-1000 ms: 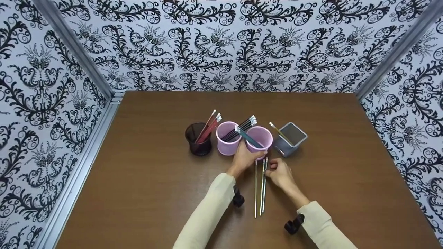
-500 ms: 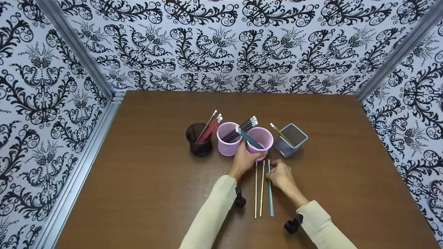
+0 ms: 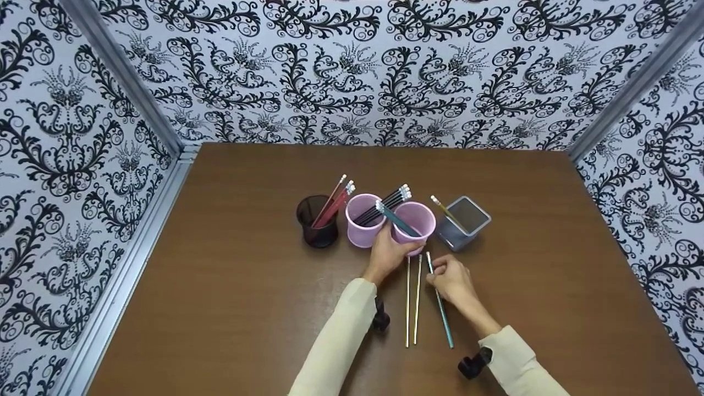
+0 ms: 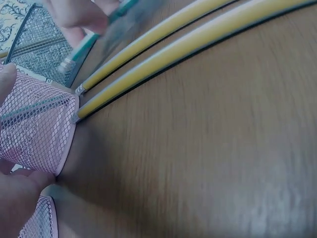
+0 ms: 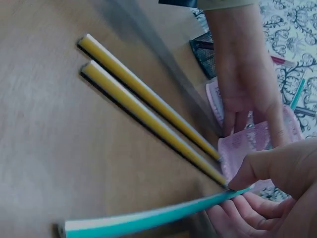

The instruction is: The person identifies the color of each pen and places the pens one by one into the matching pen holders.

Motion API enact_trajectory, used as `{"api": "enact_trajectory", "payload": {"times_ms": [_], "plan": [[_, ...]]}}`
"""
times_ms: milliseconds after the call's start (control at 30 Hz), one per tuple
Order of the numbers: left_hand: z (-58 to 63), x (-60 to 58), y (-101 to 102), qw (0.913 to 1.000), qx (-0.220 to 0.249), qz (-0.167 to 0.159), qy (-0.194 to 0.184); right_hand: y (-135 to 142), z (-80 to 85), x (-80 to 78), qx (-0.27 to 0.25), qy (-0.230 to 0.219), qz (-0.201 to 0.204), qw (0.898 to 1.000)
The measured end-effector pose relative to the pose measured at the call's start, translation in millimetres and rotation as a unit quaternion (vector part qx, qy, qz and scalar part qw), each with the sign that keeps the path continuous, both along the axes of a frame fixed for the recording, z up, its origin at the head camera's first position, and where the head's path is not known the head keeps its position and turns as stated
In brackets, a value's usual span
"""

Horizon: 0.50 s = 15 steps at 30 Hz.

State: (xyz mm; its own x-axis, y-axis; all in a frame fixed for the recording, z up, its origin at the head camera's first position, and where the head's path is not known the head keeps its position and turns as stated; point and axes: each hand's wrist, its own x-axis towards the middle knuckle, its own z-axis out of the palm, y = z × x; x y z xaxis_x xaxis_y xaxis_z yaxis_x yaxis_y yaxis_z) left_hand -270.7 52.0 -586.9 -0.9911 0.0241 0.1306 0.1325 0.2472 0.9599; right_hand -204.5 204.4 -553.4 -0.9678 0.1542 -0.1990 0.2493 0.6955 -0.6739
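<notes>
My left hand [image 3: 386, 254] grips the right-hand pink mesh cup [image 3: 425, 218], which holds several teal pencils [image 3: 397, 219] leaning left. Between the thumb and fingers of my right hand [image 3: 452, 279] is one teal pencil [image 3: 444, 319], its eraser end near the cup and its other end slanting toward me. Two yellow pencils [image 3: 407, 308] lie side by side on the table just left of that hand. In the left wrist view the eraser ends of these yellow pencils [image 4: 148, 47] lie at the edge of the pink cup [image 4: 42, 129].
A second pink cup [image 3: 360, 237] with black pencils [image 3: 379, 208] stands left of the held one. Farther left is a black mesh cup [image 3: 320, 236] with red pencils [image 3: 333, 209]. A square grey mesh holder [image 3: 457, 241] on the right contains a yellow pencil [image 3: 444, 209].
The teal pencil has moved right, away from the two yellow ones, and now slants with its near end outward in my right hand. My left hand has stayed on the pink cup.
</notes>
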Motion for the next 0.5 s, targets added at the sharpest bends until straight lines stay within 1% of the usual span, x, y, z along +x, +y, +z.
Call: {"api": "enact_trajectory", "payload": {"times_ms": [100,233,367,500], "plan": [[0.0,-0.5,-1,1.0,0.005,-0.002,-0.002,1,11.4,-1.3,0.016,0.02,0.005,1.0],[0.3,-0.4,0,0.9999,0.008,-0.007,-0.007,4,30.4,-4.1,0.016,0.048,0.005,0.999],[-0.3,-0.1,0,1.0,0.003,-0.002,-0.005,7,50.2,-7.4,-0.006,0.085,0.005,0.996],[-1.1,0.0,0,1.0,0.002,0.001,-0.003,6,67.6,-10.1,-0.052,0.128,0.008,0.99]]}}
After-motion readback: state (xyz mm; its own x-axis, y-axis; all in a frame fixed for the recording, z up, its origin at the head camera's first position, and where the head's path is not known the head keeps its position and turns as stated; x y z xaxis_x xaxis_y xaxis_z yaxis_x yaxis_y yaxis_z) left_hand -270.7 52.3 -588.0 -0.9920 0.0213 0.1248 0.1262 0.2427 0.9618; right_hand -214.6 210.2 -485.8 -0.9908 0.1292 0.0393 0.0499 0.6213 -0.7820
